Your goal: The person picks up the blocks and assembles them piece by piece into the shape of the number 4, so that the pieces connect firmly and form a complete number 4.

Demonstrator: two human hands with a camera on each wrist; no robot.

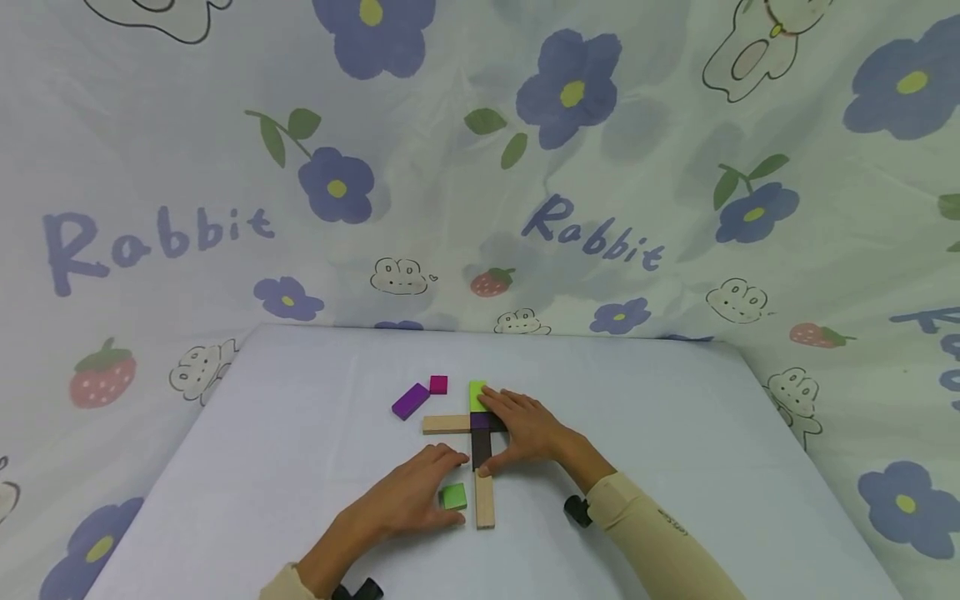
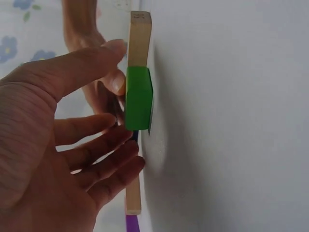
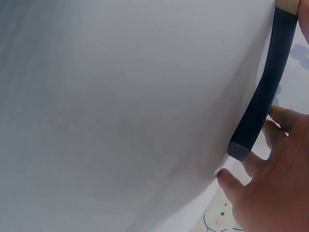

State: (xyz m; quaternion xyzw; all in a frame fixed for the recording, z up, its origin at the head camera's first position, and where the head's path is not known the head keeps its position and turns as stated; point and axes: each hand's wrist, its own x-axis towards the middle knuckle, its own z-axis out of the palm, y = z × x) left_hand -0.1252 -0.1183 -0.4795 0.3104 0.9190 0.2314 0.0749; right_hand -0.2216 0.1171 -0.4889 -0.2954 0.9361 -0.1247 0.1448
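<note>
A cross of wooden blocks lies flat: a yellow-green block [image 1: 477, 395] at the far end, a small purple block [image 1: 480, 421] at the centre, a black block [image 1: 482, 448] and a natural wood block [image 1: 485, 500] nearer me. Another natural block [image 1: 446, 425] forms the left arm; a dark block [image 3: 265, 96] forms the right arm, partly under my right hand [image 1: 528, 427]. That hand lies spread, fingertips at the yellow-green block and thumb at the joint of black and natural wood. My left hand [image 1: 408, 493] is loosely spread around a green block [image 1: 453, 497], with no clear grip.
Beyond the cross, to its left, lie a purple block [image 1: 410, 402] and a magenta cube [image 1: 438, 384], corners nearly meeting. The white table [image 1: 645, 400] ends at a patterned cloth backdrop [image 1: 450, 208]. Black wrist devices [image 1: 577, 511] show beside the sleeves.
</note>
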